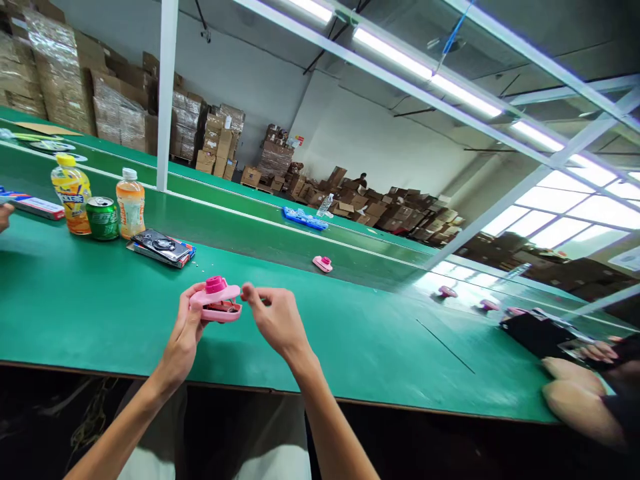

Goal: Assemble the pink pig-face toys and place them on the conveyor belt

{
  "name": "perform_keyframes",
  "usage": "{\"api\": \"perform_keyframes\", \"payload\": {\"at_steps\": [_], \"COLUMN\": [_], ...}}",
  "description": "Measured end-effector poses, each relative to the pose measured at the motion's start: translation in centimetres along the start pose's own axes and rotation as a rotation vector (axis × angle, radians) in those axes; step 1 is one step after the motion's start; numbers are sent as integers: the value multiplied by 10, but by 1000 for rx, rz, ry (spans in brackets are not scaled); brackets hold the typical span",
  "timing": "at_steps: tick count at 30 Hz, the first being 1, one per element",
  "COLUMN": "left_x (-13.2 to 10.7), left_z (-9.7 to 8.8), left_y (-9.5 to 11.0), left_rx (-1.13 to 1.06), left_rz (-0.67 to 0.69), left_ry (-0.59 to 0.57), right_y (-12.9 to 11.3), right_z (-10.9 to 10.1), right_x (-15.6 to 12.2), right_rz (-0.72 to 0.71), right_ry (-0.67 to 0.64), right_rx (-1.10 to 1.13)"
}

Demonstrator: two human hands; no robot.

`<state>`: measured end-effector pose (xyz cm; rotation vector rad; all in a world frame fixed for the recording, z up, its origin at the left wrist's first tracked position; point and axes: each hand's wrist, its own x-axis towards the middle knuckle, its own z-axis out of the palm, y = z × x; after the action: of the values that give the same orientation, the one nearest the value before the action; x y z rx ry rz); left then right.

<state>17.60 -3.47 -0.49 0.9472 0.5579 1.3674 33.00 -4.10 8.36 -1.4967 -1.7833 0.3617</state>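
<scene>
My left hand [184, 333] grips a pink toy camera [216, 313] from its left side, above the green table. Its two casing halves are parted at the right end, with a dark gap and some inner parts showing between them. A darker pink round lens piece sits on top. Just right of the casing is my right hand [280, 319], fingers curled in and thumb and forefinger drawn together near the gap. Whatever those fingertips may hold is too small to make out.
Left on the green table [125, 307] stand a yellow bottle [71, 193], a green can [103, 219], an orange drink bottle [131, 203] and a phone [163, 245]. Another pink toy camera [323, 264] lies on the belt ahead. A co-worker's arm [575, 390] rests at right.
</scene>
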Motion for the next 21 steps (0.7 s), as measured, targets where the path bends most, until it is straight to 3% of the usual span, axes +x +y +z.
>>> {"api": "perform_keyframes", "payload": {"at_steps": [3,5,10,15,21], "left_x": [-2,-3,0,0,-4], "left_z": [2,3,3,9,21], "left_y": [-3,-6,-21,-37,-47], "left_rx": [36,71,193,238,183], "left_rz": [-34,-37,2,54,27], "left_ry": [6,21,70,108,154], "right_y": [6,9,16,29,42], "right_z": [7,14,38,60,68], "right_x": [-18,-23,-33,-49,-59], "right_rz": [-31,-14,127,9,-42], "right_ry": [-182,-181,51,359,403], "right_rx": [168,229,349,208,75]}}
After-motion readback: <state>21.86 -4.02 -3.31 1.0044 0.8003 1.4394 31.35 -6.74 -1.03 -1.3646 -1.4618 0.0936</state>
